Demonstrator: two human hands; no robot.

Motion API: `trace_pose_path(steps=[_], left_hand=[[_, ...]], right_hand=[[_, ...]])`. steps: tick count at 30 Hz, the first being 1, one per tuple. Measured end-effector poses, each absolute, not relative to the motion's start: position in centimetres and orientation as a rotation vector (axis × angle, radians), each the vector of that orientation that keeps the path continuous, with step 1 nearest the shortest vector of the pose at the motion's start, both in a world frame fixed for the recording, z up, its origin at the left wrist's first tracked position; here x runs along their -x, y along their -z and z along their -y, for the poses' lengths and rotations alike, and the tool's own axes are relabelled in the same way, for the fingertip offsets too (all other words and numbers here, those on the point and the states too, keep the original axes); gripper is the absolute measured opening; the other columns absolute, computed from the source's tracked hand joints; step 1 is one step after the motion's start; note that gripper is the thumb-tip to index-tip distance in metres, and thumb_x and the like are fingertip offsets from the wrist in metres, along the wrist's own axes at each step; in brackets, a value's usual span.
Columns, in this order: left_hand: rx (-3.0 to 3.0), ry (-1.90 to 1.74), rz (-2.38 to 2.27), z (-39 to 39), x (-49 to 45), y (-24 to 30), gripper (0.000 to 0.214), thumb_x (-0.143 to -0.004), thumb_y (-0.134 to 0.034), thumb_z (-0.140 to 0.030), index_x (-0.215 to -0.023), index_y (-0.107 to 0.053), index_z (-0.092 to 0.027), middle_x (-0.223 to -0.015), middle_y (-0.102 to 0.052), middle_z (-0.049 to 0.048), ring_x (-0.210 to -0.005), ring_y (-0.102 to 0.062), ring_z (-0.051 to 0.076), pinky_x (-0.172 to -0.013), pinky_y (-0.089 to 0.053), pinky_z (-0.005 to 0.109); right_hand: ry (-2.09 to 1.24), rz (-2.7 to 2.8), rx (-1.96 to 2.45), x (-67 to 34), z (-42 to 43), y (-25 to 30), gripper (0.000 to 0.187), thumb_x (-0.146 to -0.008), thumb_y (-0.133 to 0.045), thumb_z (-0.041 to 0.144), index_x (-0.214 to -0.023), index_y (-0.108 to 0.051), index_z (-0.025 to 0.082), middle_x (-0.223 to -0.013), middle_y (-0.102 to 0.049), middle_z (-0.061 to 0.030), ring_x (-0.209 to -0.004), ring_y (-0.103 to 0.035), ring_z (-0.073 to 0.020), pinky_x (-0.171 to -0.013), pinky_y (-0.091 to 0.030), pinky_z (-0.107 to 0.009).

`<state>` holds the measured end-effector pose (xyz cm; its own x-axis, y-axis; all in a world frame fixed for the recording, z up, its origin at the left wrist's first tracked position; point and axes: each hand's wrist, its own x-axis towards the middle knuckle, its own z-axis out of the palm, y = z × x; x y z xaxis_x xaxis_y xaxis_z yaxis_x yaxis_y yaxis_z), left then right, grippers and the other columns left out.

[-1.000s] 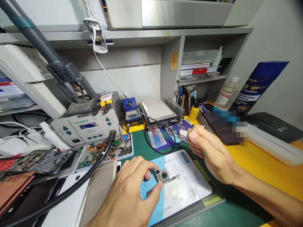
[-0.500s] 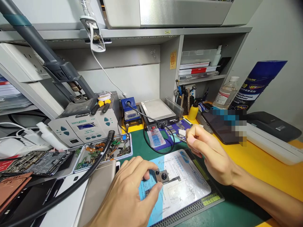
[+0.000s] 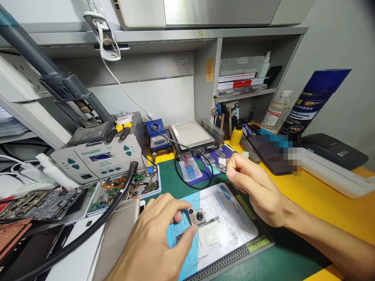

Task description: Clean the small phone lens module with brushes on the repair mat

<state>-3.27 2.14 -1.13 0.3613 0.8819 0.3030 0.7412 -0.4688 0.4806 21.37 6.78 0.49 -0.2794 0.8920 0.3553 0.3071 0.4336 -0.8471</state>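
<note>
My left hand [image 3: 159, 230] pinches a phone camera module [image 3: 197, 215] between thumb and index finger. Two dark lenses face up on its metal housing, and a thin flex cable [image 3: 213, 221] runs out to the right. Below it lies a glossy white-and-blue sheet [image 3: 228, 230] on a grey mat [image 3: 234, 257]. Past the sheet's right side, raised above the bench, my right hand [image 3: 258, 187] is closed around slim metal tweezers [image 3: 222, 170]. Their tips point left, apart from the module. A small dark part [image 3: 178, 236] shows beside my left thumb, partly hidden.
A tray of circuit boards [image 3: 125, 191] sits left, crossed by a thick black hose [image 3: 114, 210]. Behind stand a rework station [image 3: 102, 156], a soldering-iron holder [image 3: 159, 136] and a heating plate [image 3: 191, 134]. Bottles, a spray can [image 3: 310, 105] and a dark tablet [image 3: 272, 156] occupy the right.
The view has shifted slightly, so everything sits a little further left and up. Both hands keep nearly the same pose, still holding the camera module and the tweezers.
</note>
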Motion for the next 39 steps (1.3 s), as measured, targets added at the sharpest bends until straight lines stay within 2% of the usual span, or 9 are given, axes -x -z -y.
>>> trace_pose_path(steps=[10,21,39], left_hand=[[-2.401,-0.754,-1.438,-2.20,3.29,1.08,0.018,-0.088,-0.061,-0.029,-0.107,-0.062,-0.026,-0.083,-0.059,-0.0008,-0.077,-0.060,0.018,-0.069,-0.050,0.032],[-2.472,-0.795,-1.381,-2.31,3.15,0.97,0.015,-0.088,-0.060,-0.025,-0.102,-0.066,-0.023,-0.077,-0.058,-0.0013,-0.069,-0.058,0.017,-0.064,-0.049,0.033],[-2.433,-0.765,-1.418,-2.18,3.09,0.72,0.018,-0.088,-0.060,-0.028,-0.102,-0.068,-0.022,-0.079,-0.060,0.0007,-0.074,-0.061,0.018,-0.068,-0.050,0.034]], right_hand=[[-0.822,1.837,1.036,-21.40,-6.73,-0.42,0.026,-0.103,-0.040,0.025,-0.077,-0.039,0.022,-0.068,-0.037,0.0062,-0.061,-0.031,-0.0129,-0.055,-0.028,-0.028],[-0.815,1.880,1.052,-21.37,-6.59,-0.70,0.026,-0.104,-0.039,0.024,-0.078,-0.039,0.022,-0.068,-0.039,0.0061,-0.061,-0.033,-0.0129,-0.056,-0.029,-0.029],[-0.798,1.937,1.070,-21.13,-6.67,-1.22,0.026,-0.103,-0.039,0.024,-0.077,-0.040,0.022,-0.071,-0.040,0.0045,-0.064,-0.036,-0.0144,-0.058,-0.031,-0.030]])
